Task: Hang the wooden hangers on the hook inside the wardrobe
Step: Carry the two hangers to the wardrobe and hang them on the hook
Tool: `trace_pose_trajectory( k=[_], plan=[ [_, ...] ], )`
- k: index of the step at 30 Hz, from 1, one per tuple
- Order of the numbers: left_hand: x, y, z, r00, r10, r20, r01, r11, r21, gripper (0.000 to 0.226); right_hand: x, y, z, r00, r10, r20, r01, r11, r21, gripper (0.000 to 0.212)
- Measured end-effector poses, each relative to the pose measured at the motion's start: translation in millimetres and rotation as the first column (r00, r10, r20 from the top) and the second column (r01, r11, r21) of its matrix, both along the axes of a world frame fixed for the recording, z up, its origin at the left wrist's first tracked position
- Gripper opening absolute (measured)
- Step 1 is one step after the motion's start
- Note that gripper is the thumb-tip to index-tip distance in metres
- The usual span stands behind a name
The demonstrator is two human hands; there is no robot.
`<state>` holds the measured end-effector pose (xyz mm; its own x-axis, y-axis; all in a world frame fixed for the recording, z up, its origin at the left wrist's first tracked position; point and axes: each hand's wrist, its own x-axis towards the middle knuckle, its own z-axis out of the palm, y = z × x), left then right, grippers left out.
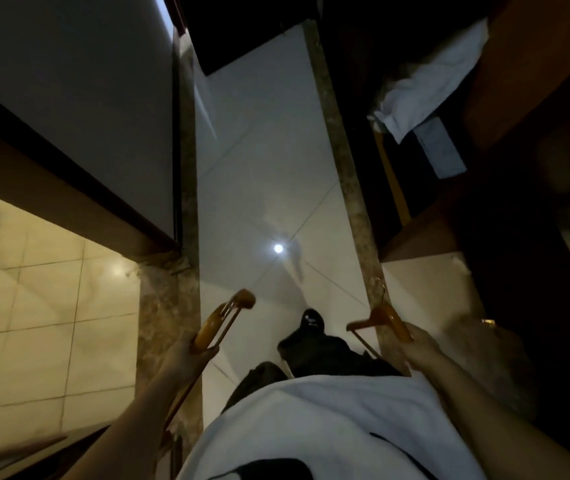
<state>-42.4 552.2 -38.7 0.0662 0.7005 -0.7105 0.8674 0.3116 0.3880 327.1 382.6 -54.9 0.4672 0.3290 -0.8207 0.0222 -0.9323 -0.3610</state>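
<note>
I look straight down a dim corridor. My left hand [181,358] grips a wooden hanger [223,322] that points forward over the floor, its rounded end uppermost. My right hand [418,346] holds a second wooden hanger [382,318] with its metal hook pointing up. Both hands are at waist height, on either side of my body. The wardrobe [484,140] opens on the right as a dark wooden recess; its hook is not visible.
White cloth [439,77] hangs inside the dark recess at upper right. A marble strip [342,161] borders the white tiled floor [262,168]. A dark door frame [69,188] and a lit, beige-tiled room [34,323] lie to the left. My foot in a black shoe [311,322] is ahead.
</note>
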Motion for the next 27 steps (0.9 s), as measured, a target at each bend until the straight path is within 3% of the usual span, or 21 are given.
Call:
trace_pose_trajectory(
  k=[5, 13, 17, 22, 27],
  plan=[
    [16.8, 50.9, 3.1, 0.993, 0.108, -0.041, -0.11, 0.992, -0.063, 0.016, 52.9, 128.7, 20.3, 0.978, 0.198, 0.063, -0.204, 0.974, 0.097, 0.042],
    [41.0, 143.5, -3.8, 0.989, 0.149, -0.025, -0.151, 0.983, -0.1, 0.023, 93.5, 265.8, 39.1, 0.998, 0.054, 0.025, -0.059, 0.961, 0.269, 0.031],
    [59.0, 216.8, -9.2, 0.997, 0.079, 0.015, -0.077, 0.99, -0.117, 0.03, 91.4, 287.2, 34.2, 0.999, 0.025, 0.03, -0.03, 0.979, 0.203, 0.035],
    [89.2, 328.3, -10.7, 0.993, -0.111, 0.05, 0.114, 0.99, -0.079, 0.024, 74.4, 288.2, 22.5, 0.984, -0.177, 0.011, 0.176, 0.984, 0.035, 0.037],
    [136.2, 419.8, 7.6, 0.955, -0.269, 0.122, 0.279, 0.958, -0.073, 0.029, 60.0, 285.4, 18.0, 0.961, -0.276, 0.013, 0.276, 0.956, -0.097, 0.046]
  ],
)
